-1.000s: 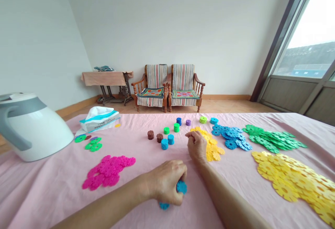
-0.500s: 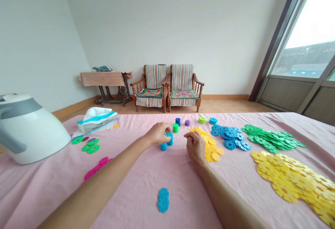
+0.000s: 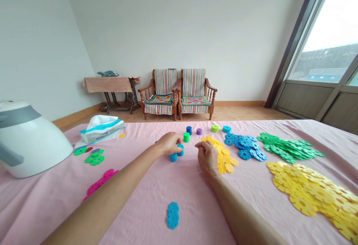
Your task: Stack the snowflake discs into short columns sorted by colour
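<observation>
My left hand (image 3: 169, 143) is curled at the rear stack of blue flower-shaped discs (image 3: 181, 150), its thumb and fingertips against the stack's upper left. Just in front stands a second short blue stack (image 3: 173, 157). To the right, my right hand (image 3: 207, 157) is closed with fingers bent, resting beside the yellow flower discs (image 3: 223, 154); nothing shows in it. A bright green stack (image 3: 186, 137) stands behind the blue ones. Closer to me lie overlapping blue discs (image 3: 173, 215).
Farther back are dark blue (image 3: 189, 130), purple (image 3: 199, 131), lime (image 3: 215, 128) and light blue (image 3: 226, 129) stacks. Piles of blue (image 3: 246, 146), green (image 3: 291, 148) and yellow discs (image 3: 313, 191) spread rightward. A kettle (image 3: 36, 140), tissue pack (image 3: 102, 130) and pink discs (image 3: 100, 183) are left.
The rear blue stack looks lower beneath my left hand, where blue discs stood higher before. My right hand keeps its closed shape. The whole view has shifted slightly.
</observation>
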A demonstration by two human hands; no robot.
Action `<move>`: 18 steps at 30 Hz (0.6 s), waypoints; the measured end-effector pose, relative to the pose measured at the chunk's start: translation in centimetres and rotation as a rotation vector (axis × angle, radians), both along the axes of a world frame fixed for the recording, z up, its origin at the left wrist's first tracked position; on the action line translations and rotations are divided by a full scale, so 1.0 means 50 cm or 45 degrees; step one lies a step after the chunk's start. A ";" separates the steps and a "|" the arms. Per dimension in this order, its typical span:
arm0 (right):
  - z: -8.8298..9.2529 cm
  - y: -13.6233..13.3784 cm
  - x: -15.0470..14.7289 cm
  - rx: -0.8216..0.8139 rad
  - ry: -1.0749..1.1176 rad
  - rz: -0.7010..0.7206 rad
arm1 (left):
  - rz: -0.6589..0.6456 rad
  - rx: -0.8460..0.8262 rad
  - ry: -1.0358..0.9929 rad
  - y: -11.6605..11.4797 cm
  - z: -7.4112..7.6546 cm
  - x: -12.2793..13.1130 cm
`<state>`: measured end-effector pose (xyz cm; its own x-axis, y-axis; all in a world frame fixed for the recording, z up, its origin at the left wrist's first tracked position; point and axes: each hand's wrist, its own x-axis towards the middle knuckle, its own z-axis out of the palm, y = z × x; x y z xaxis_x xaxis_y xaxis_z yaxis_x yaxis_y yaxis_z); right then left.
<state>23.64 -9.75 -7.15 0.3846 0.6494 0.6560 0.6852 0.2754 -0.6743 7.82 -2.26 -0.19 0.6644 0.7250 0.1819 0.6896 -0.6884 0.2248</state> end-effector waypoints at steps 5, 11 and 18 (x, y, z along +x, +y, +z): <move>-0.001 0.001 0.001 -0.020 0.000 0.006 | 0.003 -0.007 -0.023 -0.004 0.007 0.002; -0.001 0.001 0.001 -0.027 0.001 0.002 | -0.141 -0.138 -0.161 -0.090 0.050 -0.047; -0.003 0.001 0.003 -0.067 -0.010 -0.002 | -0.417 -0.546 0.057 -0.266 0.044 -0.139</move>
<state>23.77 -9.68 -7.28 0.3803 0.6823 0.6243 0.6911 0.2389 -0.6821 0.85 -15.55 2.01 0.8685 0.4814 -0.1182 0.4695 -0.7221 0.5081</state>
